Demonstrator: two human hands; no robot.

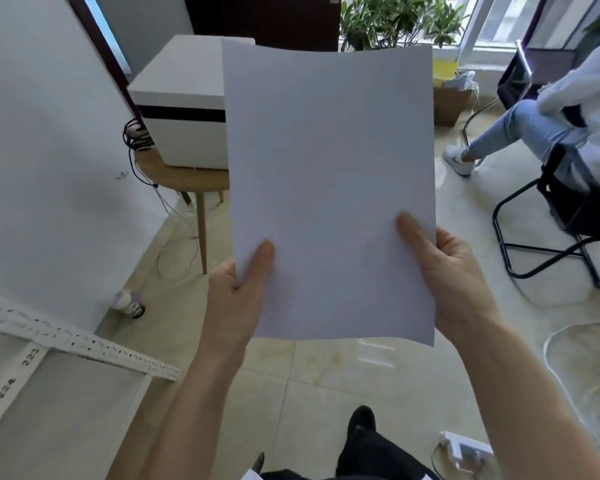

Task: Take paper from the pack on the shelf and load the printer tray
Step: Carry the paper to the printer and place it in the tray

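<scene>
1. Your left hand (238, 296) and right hand (447, 275) each pinched a bottom corner of the paper (329, 188), thumbs on top, probably to keep it flat.
2. You held it up facing the printer (184, 105) on its little counter (181, 176), so loading looked next.

White paper (329, 188), blank. Printer (184, 109) white with black band. Table (184, 176) light wood. Floor (326, 375) cream marbled tile. Chair (568, 216) black. Seated person's jeans (513, 129) pale blue, shoe (459, 161) white. Plant (395, 19) green.
</scene>
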